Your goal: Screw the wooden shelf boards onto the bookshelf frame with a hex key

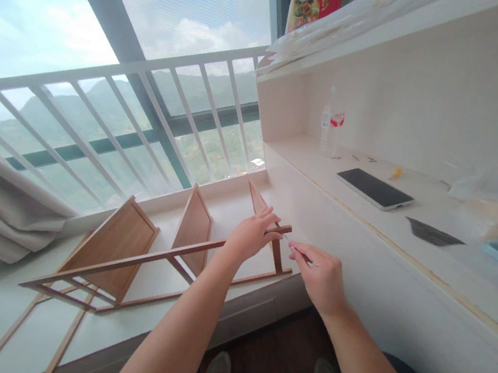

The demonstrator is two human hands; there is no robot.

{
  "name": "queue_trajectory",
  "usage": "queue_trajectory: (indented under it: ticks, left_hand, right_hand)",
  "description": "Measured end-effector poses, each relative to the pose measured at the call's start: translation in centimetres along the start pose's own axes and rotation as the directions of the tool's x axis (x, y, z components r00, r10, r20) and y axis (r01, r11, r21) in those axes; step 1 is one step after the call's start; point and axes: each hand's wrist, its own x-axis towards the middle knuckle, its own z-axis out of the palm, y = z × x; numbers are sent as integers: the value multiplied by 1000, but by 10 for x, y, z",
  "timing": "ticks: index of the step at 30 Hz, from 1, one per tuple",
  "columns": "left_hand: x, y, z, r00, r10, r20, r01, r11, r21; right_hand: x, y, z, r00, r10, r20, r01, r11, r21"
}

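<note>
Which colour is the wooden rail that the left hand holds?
Warm light brown; the wooden rail shows best in the head view.

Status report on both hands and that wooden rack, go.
Left hand gripping top rail end of brown wooden slatted rack frame. Right hand pinching thin metal tool at rail end. Nothing between the hands.

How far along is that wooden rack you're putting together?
Three panels already stand joined by long rails. The left hand steadies the top rail's end while the right hand holds a thin tool to it. Loose slats in the foreground remain unattached.
</note>
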Motion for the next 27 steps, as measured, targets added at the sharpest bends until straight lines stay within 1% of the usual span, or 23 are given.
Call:
queue_trajectory:
  ticks: [9, 14, 17, 19, 22, 27]
  left_hand:
    - [1, 0, 1, 1000, 9, -8, -9, 1000, -9]
    - [0, 0, 1, 1000, -1, -6, 1, 1000, -12]
    - [0, 0, 0, 1000, -6, -5, 6, 1000, -15]
    - [0, 1, 0, 1000, -9, -4, 9, 1000, -17]
    - [0, 2, -1, 1000, -5, -3, 5, 1000, -20]
    - [0, 2, -1, 1000, -7, -8, 7, 1000, -23]
  right_hand:
    - [-1, 4, 3, 999, -47, 14, 47, 999, -9]
    - [1, 2, 3, 991, -131, 16, 131, 991, -27]
    - [3, 1, 2, 990, -141, 31, 141, 990, -13]
    - [3, 1, 2, 994, -102, 25, 102, 995, -2]
    - [2, 3, 2, 1000, -2, 0, 2, 1000, 14]
    - [0, 5, 5, 989, 148, -23, -147, 988, 56]
